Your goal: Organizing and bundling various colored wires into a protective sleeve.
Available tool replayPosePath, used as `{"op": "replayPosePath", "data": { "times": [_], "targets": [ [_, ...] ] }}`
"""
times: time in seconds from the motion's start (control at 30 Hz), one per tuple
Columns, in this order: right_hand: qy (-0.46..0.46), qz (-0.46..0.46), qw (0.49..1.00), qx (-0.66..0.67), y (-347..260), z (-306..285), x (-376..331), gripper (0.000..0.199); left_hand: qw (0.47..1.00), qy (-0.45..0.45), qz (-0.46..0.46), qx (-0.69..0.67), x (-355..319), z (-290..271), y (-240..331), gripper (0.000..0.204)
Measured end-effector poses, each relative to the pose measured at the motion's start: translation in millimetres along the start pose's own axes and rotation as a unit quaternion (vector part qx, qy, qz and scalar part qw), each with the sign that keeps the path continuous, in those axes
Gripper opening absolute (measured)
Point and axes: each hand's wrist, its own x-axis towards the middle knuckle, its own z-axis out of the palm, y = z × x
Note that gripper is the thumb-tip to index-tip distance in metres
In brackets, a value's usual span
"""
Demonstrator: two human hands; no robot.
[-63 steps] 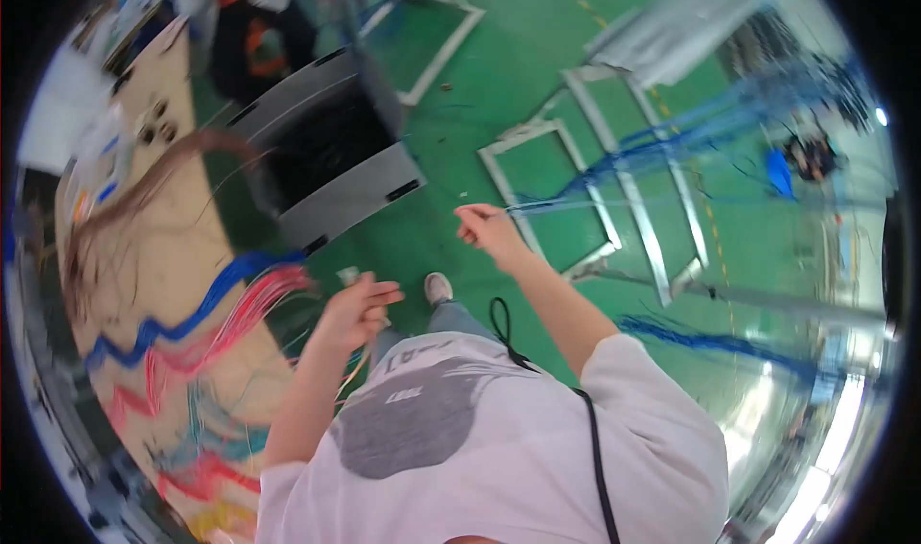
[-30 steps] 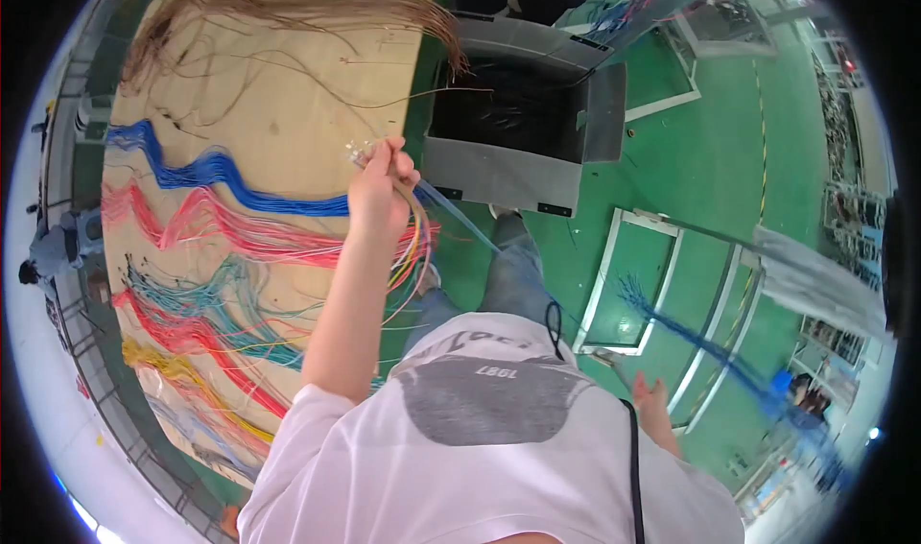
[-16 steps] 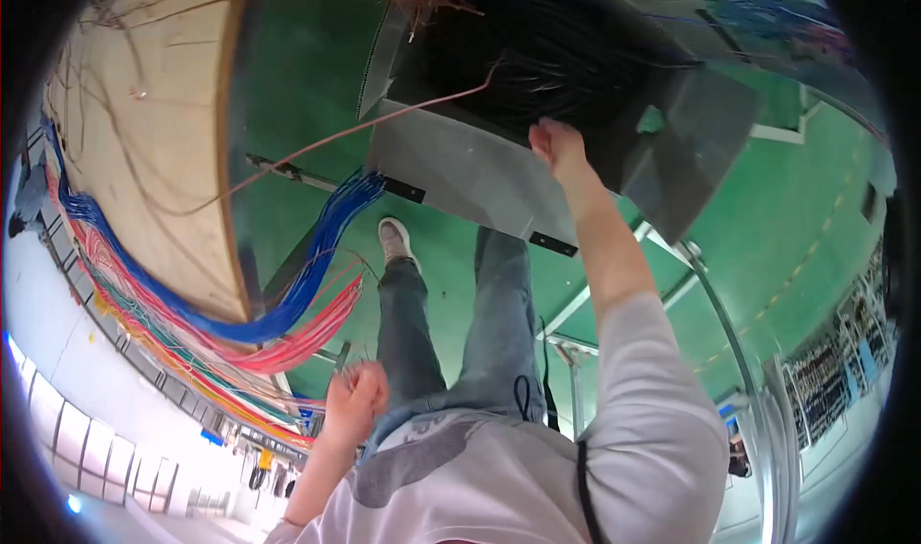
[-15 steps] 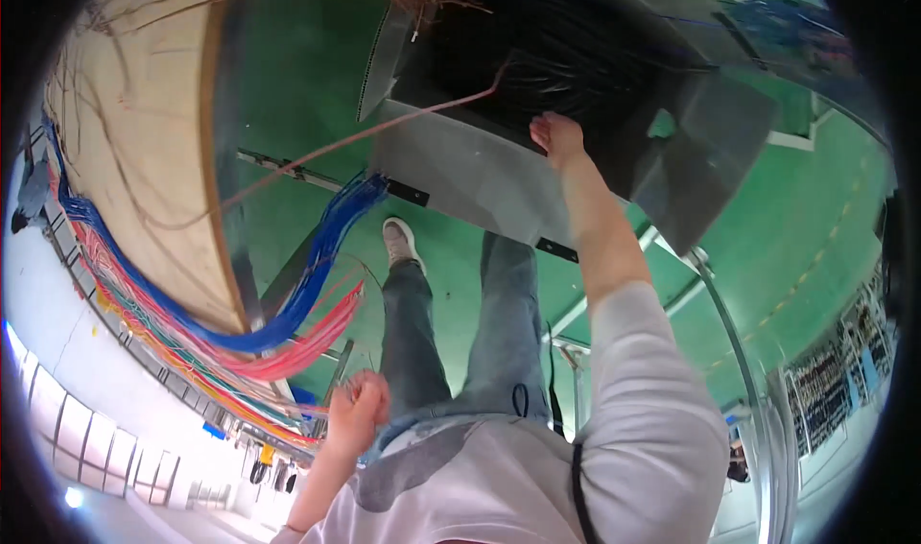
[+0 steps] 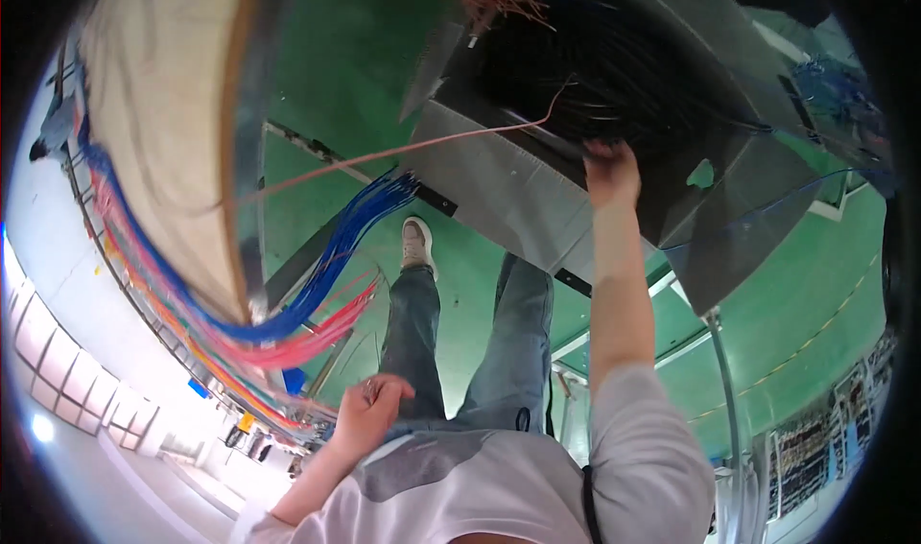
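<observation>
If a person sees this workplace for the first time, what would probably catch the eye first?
Probably the bright blue wire bundle, curving past the pale table's edge at left, with pink wires just below it in the picture. Next would be the large open grey box at upper centre, with dark contents and the blurred right hand at its near side.

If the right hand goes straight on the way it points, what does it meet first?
Most likely the black contents of the open grey box; how far below the right hand they lie is unclear.
</observation>
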Motion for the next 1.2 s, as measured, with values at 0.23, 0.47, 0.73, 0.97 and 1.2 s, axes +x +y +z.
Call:
{"op": "replayPosePath", "data": {
  "times": [0.23,0.47,0.73,0.97,1.2],
  "targets": [
    [-0.001,0.231,0.965,0.120,-6.7,54.9,-283.1,0.030,0.944,0.025,0.320,0.076,-48.5,19.7,29.1,0.019],
    [-0.301,0.294,0.894,-0.152,8.5,143.7,-424.4,0.027,0.949,-0.021,0.315,0.003,-133.5,-23.2,27.4,0.016],
    [-0.378,0.146,0.812,-0.419,77.5,177.1,-541.3,0.022,0.860,-0.022,0.500,0.097,-194.5,-100.6,-5.8,0.012],
    [-0.418,-0.096,0.745,-0.511,143.6,170.8,-593.8,0.017,0.820,-0.021,0.572,0.001,-226.5,-169.4,-63.7,0.015],
    [-0.547,0.019,0.818,-0.175,153.2,205.2,-618.5,0.032,0.800,-0.079,0.582,-0.123,-220.8,-216.6,-106.3,0.020]
  ]
}}
